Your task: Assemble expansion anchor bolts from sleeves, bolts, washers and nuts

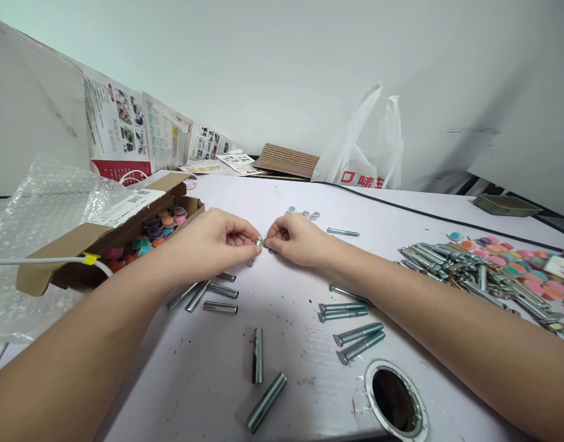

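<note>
My left hand (222, 242) is closed in a pinch on a short shiny metal piece (258, 241); most of it is hidden by the fingers, so I cannot tell its kind. Close beside it, my right hand (298, 238) has thumb and finger pressed together; what they hold is too small to make out. Beyond the right hand lie several nuts (305, 213) and a single bolt (343, 232). Metal sleeves (220, 307) are scattered below the left hand, with two more sleeves (258, 356) nearer me. Under the right forearm rest several bolts (343, 307).
On the left, an open cardboard box (166, 184) holds colourful discs, beside bubble wrap (37, 215). At right are piled bolts (448, 264) and more coloured discs (540, 285). A round metal-rimmed hole (369, 383) is in front. A white plastic bag (356, 159) and black cable (402, 209) lie behind.
</note>
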`<state>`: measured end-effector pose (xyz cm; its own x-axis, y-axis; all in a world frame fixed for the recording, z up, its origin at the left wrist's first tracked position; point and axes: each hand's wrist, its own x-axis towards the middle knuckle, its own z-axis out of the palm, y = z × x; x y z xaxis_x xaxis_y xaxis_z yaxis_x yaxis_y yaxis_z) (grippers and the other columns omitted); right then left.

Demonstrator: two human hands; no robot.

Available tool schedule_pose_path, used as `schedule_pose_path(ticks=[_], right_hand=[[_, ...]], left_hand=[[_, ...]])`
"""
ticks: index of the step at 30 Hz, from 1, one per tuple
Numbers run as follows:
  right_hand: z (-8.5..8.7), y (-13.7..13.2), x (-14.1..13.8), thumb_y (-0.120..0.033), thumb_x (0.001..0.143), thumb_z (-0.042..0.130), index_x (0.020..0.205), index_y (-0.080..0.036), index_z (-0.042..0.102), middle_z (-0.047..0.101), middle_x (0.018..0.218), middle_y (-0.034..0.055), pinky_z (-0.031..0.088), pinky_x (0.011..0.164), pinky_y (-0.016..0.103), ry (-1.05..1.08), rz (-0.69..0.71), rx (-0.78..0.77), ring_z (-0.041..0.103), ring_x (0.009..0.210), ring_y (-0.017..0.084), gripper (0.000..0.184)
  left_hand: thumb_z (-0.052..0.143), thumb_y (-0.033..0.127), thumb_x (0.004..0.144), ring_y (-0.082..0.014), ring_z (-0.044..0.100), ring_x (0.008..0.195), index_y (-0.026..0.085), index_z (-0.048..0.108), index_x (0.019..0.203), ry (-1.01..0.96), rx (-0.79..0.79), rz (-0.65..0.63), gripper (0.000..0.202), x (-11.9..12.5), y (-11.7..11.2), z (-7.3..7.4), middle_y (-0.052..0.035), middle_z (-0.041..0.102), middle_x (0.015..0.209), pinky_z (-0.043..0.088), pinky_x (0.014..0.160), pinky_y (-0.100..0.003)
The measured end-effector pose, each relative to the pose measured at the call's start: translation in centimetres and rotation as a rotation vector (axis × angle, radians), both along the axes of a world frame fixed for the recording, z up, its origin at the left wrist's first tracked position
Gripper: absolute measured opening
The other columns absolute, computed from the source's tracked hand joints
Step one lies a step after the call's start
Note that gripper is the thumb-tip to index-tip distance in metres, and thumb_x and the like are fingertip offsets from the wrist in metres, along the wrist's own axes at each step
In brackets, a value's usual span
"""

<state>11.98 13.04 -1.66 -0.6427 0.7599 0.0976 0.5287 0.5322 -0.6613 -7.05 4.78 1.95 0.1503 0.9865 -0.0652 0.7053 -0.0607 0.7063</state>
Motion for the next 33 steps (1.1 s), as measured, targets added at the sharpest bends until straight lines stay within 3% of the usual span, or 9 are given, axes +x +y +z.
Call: schedule_pose_path(ticks=[3,8,11,15,20,26,30,33], right_hand=[[1.5,-0.1,0.6,-0.031,0.084,0.063,0.081,-0.013,0.068,0.062,0.070,-0.0001,0.037,0.055,0.024,0.065,-0.022,-0.138,0.049,0.060,0.009,0.019],[4.3,-0.9,1.6,-0.037,0.084,0.068,0.081,-0.013,0.068,0.043,0.057,-0.0062,0.027,0.052,0.024,0.236,-0.080,-0.325,0.030,0.050,0.005,0.025],[5.0,-1.2,1.9,-0.035,0.083,0.071,0.080,-0.012,0.069,0.050,0.063,-0.0036,0.029,0.055,0.024,0.312,-0.053,-0.400,0.037,0.057,0.006,0.023],[4.7,-1.4,2.0,-0.038,0.085,0.068,0.074,-0.012,0.066,0.052,0.067,-0.0007,0.031,0.059,0.025,0.342,0.024,-0.432,0.041,0.064,0.009,0.028],[4.1,-1.8,1.8,-0.036,0.081,0.068,0.073,-0.013,0.065,0.048,0.064,-0.0022,0.027,0.056,0.027,0.190,-0.030,-0.414,0.035,0.059,0.009,0.024],[4.6,-1.7,2.0,-0.038,0.080,0.070,0.074,-0.013,0.066,0.055,0.070,0.0018,0.035,0.062,0.027,0.242,-0.070,-0.387,0.043,0.066,0.011,0.026],[4.3,-0.8,2.9,-0.042,0.078,0.070,0.069,-0.015,0.063,0.043,0.060,-0.0024,0.025,0.051,0.027,0.029,-0.102,-0.359,0.032,0.055,0.009,0.029],[3.5,-0.3,3.2,-0.040,0.079,0.066,0.068,-0.015,0.063,0.044,0.061,-0.0016,0.029,0.053,0.027,-0.183,0.014,-0.332,0.036,0.056,0.010,0.027]], left_hand=[[0.071,0.046,0.078,-0.0113,0.049,0.060,0.018,0.075,0.094,-0.080,-0.003,0.032,0.032,0.7,0.1,-0.4,-0.0027,0.065,0.073,0.036,0.052,-0.023],[0.075,0.040,0.074,-0.0148,0.060,0.073,0.017,0.074,0.094,-0.206,-0.029,0.033,0.031,1.3,0.5,-1.3,-0.0039,0.072,0.080,0.044,0.063,-0.024],[0.074,0.041,0.075,-0.0162,0.062,0.077,0.016,0.073,0.092,-0.234,-0.004,0.010,0.030,1.4,0.7,-1.6,-0.0052,0.072,0.083,0.046,0.068,-0.026],[0.074,0.039,0.075,-0.0142,0.059,0.074,0.014,0.072,0.091,-0.265,-0.004,0.019,0.030,1.7,0.6,-1.6,-0.0042,0.069,0.080,0.044,0.067,-0.026],[0.073,0.038,0.077,-0.0134,0.057,0.074,0.014,0.072,0.091,-0.301,-0.041,-0.021,0.028,1.8,0.6,-1.7,-0.0040,0.068,0.082,0.041,0.065,-0.025],[0.074,0.036,0.075,-0.0153,0.060,0.078,0.013,0.071,0.095,-0.296,-0.064,-0.043,0.029,1.6,0.9,-1.9,-0.0056,0.070,0.085,0.044,0.070,-0.027],[0.073,0.035,0.076,-0.0162,0.062,0.081,0.014,0.071,0.096,-0.306,-0.068,-0.054,0.030,1.6,0.9,-1.9,-0.0064,0.072,0.088,0.046,0.073,-0.028],[0.073,0.035,0.076,-0.0151,0.061,0.079,0.014,0.071,0.096,-0.284,-0.068,-0.057,0.029,1.5,0.9,-1.9,-0.0056,0.071,0.087,0.046,0.071,-0.027]])
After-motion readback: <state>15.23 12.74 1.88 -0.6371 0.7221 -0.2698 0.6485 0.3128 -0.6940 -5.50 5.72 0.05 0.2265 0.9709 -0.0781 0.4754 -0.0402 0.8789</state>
